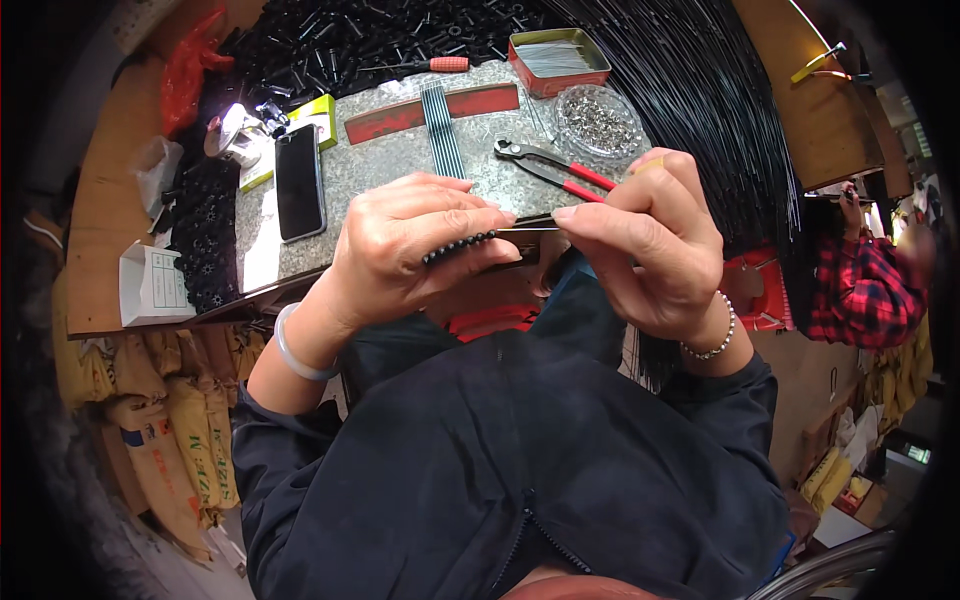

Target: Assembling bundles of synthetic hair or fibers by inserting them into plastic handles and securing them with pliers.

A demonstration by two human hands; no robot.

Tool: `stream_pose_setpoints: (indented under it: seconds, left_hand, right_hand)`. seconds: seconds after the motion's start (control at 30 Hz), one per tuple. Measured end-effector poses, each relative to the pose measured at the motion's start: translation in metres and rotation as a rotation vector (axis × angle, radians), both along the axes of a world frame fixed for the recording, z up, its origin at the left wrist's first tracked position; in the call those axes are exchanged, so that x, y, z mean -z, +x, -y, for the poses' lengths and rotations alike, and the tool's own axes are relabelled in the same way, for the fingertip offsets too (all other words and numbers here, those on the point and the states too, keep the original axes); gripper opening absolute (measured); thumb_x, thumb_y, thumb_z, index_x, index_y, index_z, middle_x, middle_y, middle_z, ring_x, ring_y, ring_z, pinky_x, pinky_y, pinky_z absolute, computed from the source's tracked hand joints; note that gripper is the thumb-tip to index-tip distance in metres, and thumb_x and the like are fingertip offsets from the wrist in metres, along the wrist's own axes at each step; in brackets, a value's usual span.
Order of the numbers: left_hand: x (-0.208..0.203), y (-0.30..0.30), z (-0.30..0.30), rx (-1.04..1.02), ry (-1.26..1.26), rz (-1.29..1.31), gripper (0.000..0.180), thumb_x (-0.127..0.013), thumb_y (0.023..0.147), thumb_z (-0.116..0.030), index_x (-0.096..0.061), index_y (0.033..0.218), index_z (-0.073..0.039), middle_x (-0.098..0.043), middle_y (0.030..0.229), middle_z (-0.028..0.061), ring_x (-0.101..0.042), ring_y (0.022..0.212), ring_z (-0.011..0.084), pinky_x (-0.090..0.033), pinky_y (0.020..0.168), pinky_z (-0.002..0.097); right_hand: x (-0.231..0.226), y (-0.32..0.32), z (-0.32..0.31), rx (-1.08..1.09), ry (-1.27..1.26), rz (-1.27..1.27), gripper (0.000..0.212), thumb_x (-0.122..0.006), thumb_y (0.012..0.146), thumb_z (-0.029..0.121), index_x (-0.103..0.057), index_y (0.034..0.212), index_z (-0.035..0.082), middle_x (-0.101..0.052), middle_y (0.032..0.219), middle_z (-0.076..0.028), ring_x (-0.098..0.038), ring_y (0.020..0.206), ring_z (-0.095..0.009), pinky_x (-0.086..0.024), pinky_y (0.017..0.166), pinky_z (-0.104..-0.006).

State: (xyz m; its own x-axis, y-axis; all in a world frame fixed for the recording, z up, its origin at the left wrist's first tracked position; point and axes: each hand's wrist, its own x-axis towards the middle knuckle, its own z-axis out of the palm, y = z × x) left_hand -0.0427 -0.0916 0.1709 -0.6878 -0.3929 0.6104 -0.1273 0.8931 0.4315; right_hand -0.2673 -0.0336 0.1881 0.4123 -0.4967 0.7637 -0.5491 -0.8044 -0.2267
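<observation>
Speckled stone tabletop [400, 165] crowded with tools backs a person seated close, whose left hand [415, 250] is closed around a short black ribbed rod [458, 246] while the right hand [650, 245] pinches a thin metal pin [530, 226] at its tip, fingertips [565, 212] nearly meeting. Feeding it cleanly seems to call for keeping pin and rod in line, braced low. Beyond the fingers lie red-handled nippers [555, 168], a dark phone [299, 182], a bowl of small metal parts [598, 120] and a red tin [557, 58].
</observation>
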Motion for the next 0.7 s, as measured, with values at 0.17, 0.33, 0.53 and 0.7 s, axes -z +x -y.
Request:
stream_pose_setpoints:
  seconds: [0.17,0.33,0.53,0.7]
  left_hand:
    - [0.0003,0.0013,-0.001,0.001,-0.009,-0.007,0.02,-0.071,0.073,-0.014,-0.067,0.089,-0.001,-0.068,0.084,0.0106,-0.067,0.079,0.0236,-0.051,0.078,0.0366]
    - [0.0007,0.0021,-0.0012,0.001,0.003,-0.021,0.02,-0.071,0.073,-0.013,-0.067,0.088,-0.001,-0.068,0.084,0.0108,-0.067,0.078,0.0236,-0.051,0.078,0.0366]
    - [0.0003,0.0026,-0.0031,-0.002,0.012,-0.026,0.018,-0.07,0.073,-0.011,-0.067,0.087,-0.001,-0.068,0.083,0.0108,-0.067,0.078,0.0237,-0.051,0.077,0.0364]
    - [0.0016,0.0021,-0.0028,-0.008,-0.005,-0.038,0.018,-0.07,0.073,-0.011,-0.067,0.087,-0.001,-0.068,0.083,0.0109,-0.067,0.077,0.0237,-0.052,0.077,0.0362]
  right_hand:
    - [-0.0011,0.0032,-0.0005,-0.021,0.006,0.0,0.031,-0.069,0.063,-0.006,-0.065,0.092,0.005,-0.048,0.069,-0.002,-0.041,0.065,-0.018,-0.035,0.057,-0.0285]
    - [-0.0022,0.0042,0.0003,-0.038,0.039,0.015,0.03,-0.069,0.063,-0.006,-0.066,0.092,0.005,-0.048,0.069,-0.002,-0.041,0.065,-0.018,-0.035,0.057,-0.0285]
    - [-0.0014,0.0074,0.0026,-0.04,0.12,0.083,0.021,-0.072,0.067,0.005,-0.066,0.087,0.01,-0.049,0.067,0.001,-0.044,0.062,-0.017,-0.032,0.06,-0.0284]
    - [-0.002,0.0078,0.003,-0.035,0.098,0.073,0.022,-0.072,0.067,0.005,-0.066,0.087,0.01,-0.049,0.067,0.001,-0.044,0.062,-0.017,-0.032,0.06,-0.0285]
